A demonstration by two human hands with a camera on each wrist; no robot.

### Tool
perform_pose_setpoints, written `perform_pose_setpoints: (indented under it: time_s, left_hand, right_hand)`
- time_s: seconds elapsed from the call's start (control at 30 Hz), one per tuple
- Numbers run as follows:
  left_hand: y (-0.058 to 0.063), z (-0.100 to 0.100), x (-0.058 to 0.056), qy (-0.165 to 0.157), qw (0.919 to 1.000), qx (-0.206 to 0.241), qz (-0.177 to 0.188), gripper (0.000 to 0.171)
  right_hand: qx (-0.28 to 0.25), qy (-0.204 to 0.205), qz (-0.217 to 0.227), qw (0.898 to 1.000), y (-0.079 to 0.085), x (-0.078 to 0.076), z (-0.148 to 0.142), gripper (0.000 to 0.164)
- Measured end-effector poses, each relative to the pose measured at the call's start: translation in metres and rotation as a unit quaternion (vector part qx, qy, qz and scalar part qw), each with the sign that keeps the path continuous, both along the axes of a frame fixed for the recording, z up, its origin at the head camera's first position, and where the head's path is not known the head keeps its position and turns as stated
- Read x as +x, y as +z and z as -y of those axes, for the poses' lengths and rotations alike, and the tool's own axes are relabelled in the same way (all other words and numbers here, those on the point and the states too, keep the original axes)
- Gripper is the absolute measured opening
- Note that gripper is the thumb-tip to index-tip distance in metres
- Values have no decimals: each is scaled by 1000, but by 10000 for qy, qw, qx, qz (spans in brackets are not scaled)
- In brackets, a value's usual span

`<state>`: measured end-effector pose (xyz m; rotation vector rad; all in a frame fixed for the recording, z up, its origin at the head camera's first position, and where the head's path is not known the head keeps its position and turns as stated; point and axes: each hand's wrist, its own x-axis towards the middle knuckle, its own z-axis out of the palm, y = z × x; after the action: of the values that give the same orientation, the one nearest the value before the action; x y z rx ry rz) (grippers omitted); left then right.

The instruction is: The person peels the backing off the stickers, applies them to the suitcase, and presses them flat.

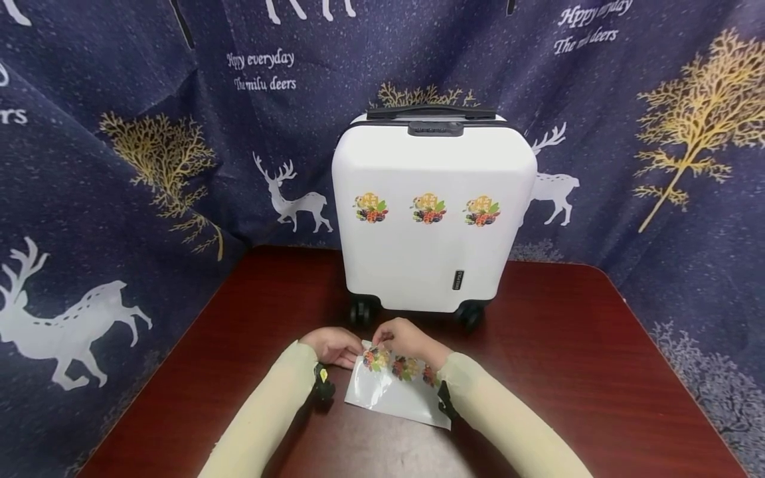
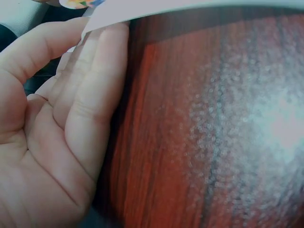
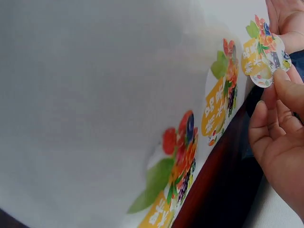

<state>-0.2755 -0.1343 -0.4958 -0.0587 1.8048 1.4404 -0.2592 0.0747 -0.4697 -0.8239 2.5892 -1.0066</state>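
Note:
A white glossy sticker sheet (image 1: 391, 397) is held tilted over the front of the table, with colourful fruit stickers along its far edge. My left hand (image 1: 336, 346) pinches its left edge between thumb and fingers, as the left wrist view shows close up at the sheet's corner (image 2: 111, 15). At the far left corner, my right hand (image 1: 408, 338) pinches the border of the end fruit sticker (image 3: 266, 54) between thumb and fingertips. That sticker overlaps the sheet in the right wrist view. Two more stickers, a middle one (image 3: 221, 95) and a nearer one (image 3: 175, 166), lie on the sheet.
Behind the hands a white suitcase (image 1: 427, 259) stands upright on black wheels (image 1: 470, 315), with three similar fruit stickers (image 1: 428, 209) in a row on its front. The dark red wooden table (image 1: 574, 358) reaches back to a blue deer-print cloth (image 1: 287, 126).

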Motion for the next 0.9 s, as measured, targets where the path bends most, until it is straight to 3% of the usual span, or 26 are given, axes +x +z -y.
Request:
perform_pose_setpoints:
  time_s: [0.4,0.9]
  left_hand:
    - [-6,0,-3,100,9999,24,36,14]
    - [-6,-1,-3,213,9997,-91,-9,12]
  right_hand:
    - [56,3,79,10000,-2,-5,-2,8]
    - [176,-121,113,9997,-3,-6,-4,10]
